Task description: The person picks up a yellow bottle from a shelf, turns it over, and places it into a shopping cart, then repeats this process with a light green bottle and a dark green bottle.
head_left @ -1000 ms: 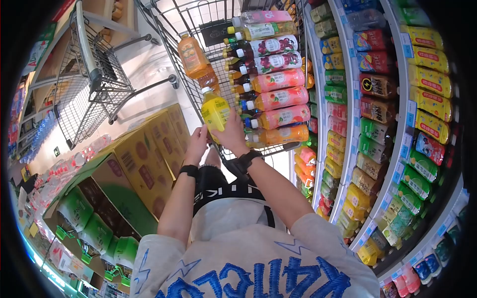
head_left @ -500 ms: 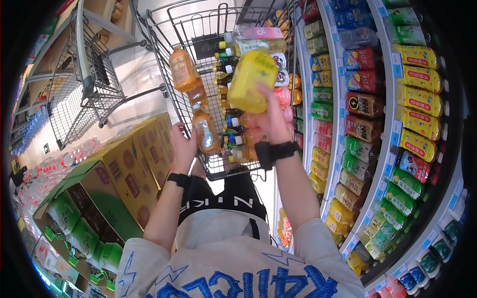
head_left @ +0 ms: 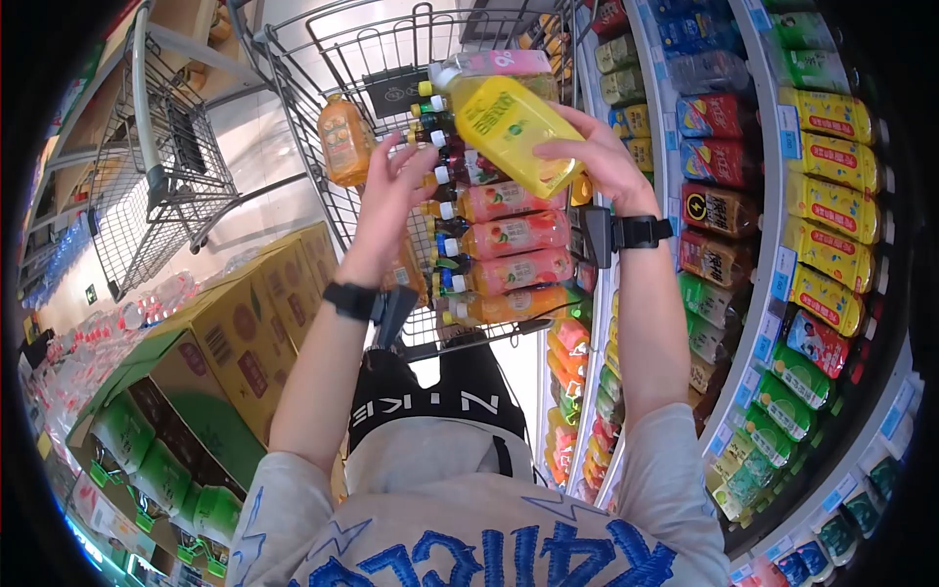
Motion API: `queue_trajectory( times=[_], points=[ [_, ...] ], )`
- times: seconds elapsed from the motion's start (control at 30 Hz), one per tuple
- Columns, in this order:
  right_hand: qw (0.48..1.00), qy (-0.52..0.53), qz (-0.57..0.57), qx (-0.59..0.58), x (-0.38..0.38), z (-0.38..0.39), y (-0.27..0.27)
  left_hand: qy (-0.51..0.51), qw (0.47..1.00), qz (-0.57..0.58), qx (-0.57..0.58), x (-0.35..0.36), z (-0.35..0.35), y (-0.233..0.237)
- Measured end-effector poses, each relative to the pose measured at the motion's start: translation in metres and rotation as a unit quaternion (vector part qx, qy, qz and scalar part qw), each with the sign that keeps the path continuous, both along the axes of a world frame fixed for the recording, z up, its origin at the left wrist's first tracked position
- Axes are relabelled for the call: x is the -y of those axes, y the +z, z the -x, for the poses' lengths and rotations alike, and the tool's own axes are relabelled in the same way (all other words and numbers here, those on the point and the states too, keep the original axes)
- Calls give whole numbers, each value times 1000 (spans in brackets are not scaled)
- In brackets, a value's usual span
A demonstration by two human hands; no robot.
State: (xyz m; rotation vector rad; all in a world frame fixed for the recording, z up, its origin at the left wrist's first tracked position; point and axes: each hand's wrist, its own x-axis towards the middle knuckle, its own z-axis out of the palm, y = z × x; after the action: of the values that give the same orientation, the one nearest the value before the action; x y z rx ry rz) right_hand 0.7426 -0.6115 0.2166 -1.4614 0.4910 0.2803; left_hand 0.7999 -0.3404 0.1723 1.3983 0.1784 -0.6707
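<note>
My right hand (head_left: 599, 157) is closed around the lower end of a yellow drink bottle (head_left: 514, 127), held tilted above the shopping cart (head_left: 284, 88). The white cap of this bottle points up and left. My left hand (head_left: 387, 191) is raised over the cart's left part, fingers spread, holding nothing. Beneath the hands, several bottles lie in a row, among them pink-labelled bottles (head_left: 514, 235) and an orange one (head_left: 518, 305). A large bottle of orange drink (head_left: 344, 142) rests along the cart's left side; another is partly hidden behind my left forearm.
Shelves (head_left: 675, 147) packed with bottled drinks run along the right. On the left stand stacked cartons (head_left: 240, 342) and green-wrapped bottles (head_left: 161, 479). A second cart (head_left: 156, 166) is parked at the upper left.
My right hand has moved forward and right, and the yellow bottle has turned so its cap points up-left. My left hand has risen from the cart's near left side, its fingers now spread.
</note>
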Motion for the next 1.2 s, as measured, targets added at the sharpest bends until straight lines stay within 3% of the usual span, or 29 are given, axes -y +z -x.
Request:
queue_trajectory(
  times=[0.07,0.1,0.17,0.2,0.23,0.3,0.37,0.4,0.47,0.63,0.7,0.73,0.87,0.93,0.97,1.03,1.07,1.13,1.2],
  points=[
    [1000,26,-4,-9,2,-8,9,37,981,129,-139,24,-23,0],
    [998,55,-7,-14,5,-13,10,33,981,130,-138,32,-34,-1],
    [998,64,-11,-8,18,-25,3,-33,927,275,-252,39,-58,-5],
    [994,109,20,-1,27,-32,-1,-59,921,285,-258,44,-68,-19],
    [987,154,50,2,34,-39,-6,-60,921,282,-262,53,-72,-21],
    [989,148,16,-5,48,-49,-18,-77,955,233,-165,65,-77,-26],
    [991,57,95,69,50,-56,-31,-57,955,238,-168,76,-79,-30],
    [991,55,95,70,52,-61,-45,-11,958,226,-175,85,-78,-32],
    [984,-67,94,134,52,-65,-76,49,958,206,-191,101,-83,-41],
    [979,-123,103,124,51,-68,-109,13,972,174,-159,123,-96,-52],
    [904,-170,368,136,44,-71,-126,17,983,105,-149,132,-98,-48],
    [947,-98,304,23,36,-64,-68,6,986,95,-140,134,-102,-54],
    [946,-72,302,93,42,-70,-72,15,980,97,-173,143,-115,-68],
    [883,-35,466,36,37,-70,-52,-8,983,59,-176,148,-120,-70],
    [883,-37,466,35,42,-73,-69,-27,984,22,-176,148,-123,-70],
    [853,-76,489,163,52,-82,-119,-45,980,20,-193,139,-133,-81],
    [853,-78,489,166,49,-81,-115,-80,981,5,-175,137,-140,-89],
    [752,-13,653,89,41,-76,-105,-93,987,-27,-132,140,-139,-83],
    [721,-34,677,147,38,-69,-110,-100,988,-16,-120,140,-134,-80]
  ],
)
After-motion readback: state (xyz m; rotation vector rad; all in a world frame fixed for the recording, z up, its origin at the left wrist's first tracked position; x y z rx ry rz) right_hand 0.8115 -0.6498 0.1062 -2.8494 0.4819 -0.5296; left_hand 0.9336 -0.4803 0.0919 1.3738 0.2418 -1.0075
